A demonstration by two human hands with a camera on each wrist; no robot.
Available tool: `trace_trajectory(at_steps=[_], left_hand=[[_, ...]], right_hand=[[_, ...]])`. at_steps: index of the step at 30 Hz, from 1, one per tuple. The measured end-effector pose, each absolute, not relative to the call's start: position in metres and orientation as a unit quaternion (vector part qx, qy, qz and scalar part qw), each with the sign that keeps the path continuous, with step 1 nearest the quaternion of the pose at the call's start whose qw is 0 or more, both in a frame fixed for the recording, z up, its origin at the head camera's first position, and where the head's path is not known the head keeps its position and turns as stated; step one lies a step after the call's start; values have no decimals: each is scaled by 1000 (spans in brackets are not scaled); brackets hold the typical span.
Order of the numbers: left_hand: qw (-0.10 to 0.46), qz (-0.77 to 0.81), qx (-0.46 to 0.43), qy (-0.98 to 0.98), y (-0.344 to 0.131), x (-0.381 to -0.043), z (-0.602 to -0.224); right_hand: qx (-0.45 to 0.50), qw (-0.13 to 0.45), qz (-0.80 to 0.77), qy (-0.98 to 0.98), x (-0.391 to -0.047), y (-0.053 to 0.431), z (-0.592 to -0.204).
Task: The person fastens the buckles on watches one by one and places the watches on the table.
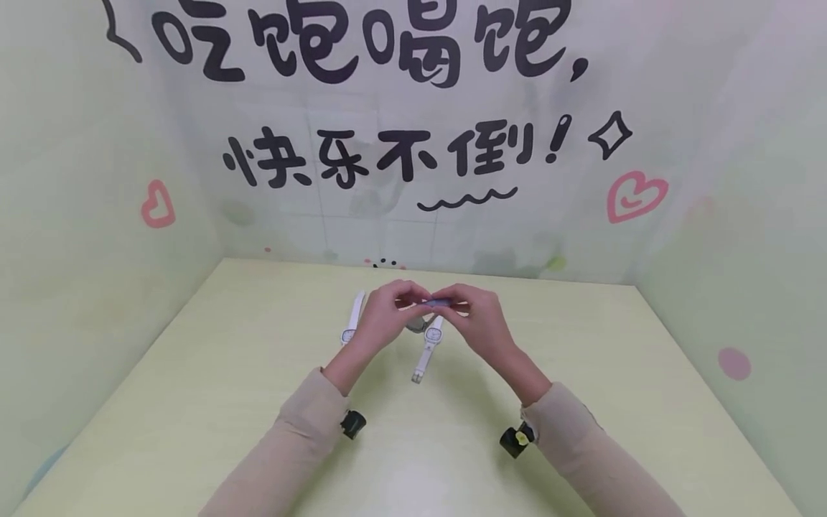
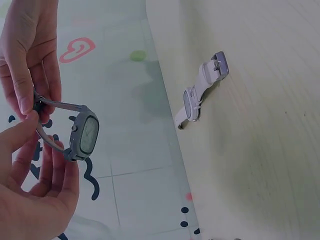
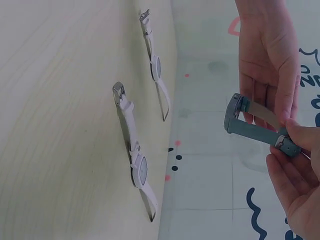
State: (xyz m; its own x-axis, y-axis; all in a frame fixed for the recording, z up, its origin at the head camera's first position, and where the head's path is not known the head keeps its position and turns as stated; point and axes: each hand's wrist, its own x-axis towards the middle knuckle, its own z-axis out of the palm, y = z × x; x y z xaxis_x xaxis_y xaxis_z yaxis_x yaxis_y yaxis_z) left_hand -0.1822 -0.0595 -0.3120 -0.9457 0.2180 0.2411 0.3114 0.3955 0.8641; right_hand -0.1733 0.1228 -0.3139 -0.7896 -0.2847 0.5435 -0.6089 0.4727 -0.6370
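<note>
Above the table, both hands hold one grey-green wristwatch (image 2: pixel 86 135), its strap looped and its dial hanging below the fingers. My left hand (image 1: pixel 385 312) pinches the strap near the buckle from the left. From the other side, my right hand (image 1: pixel 481 321) pinches the same joined strap ends, thumb and fingers meeting at the metal buckle (image 3: pixel 281 142). In the head view the fingers hide much of this watch. Beneath the hands lies a white watch (image 1: pixel 433 334) with its strap stretched out. A second white watch (image 1: pixel 349 335) lies by the left wrist, partly covered by it.
The pale wooden table (image 1: pixel 213 388) is bounded by printed walls at the back and both sides. A small black device (image 1: pixel 353 424) sits at the left cuff, and another black device (image 1: pixel 513 441) at the right cuff.
</note>
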Motion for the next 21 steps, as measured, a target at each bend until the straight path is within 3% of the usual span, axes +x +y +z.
trace_trajectory(at_steps=[8, 21], left_hand=[[87, -432, -124, -889, -61, -177, -312], [79, -429, -116, -892, -60, -175, -310]], right_hand=[[253, 208, 418, -847, -174, 117, -317], [255, 233, 388, -855, -173, 113, -319]])
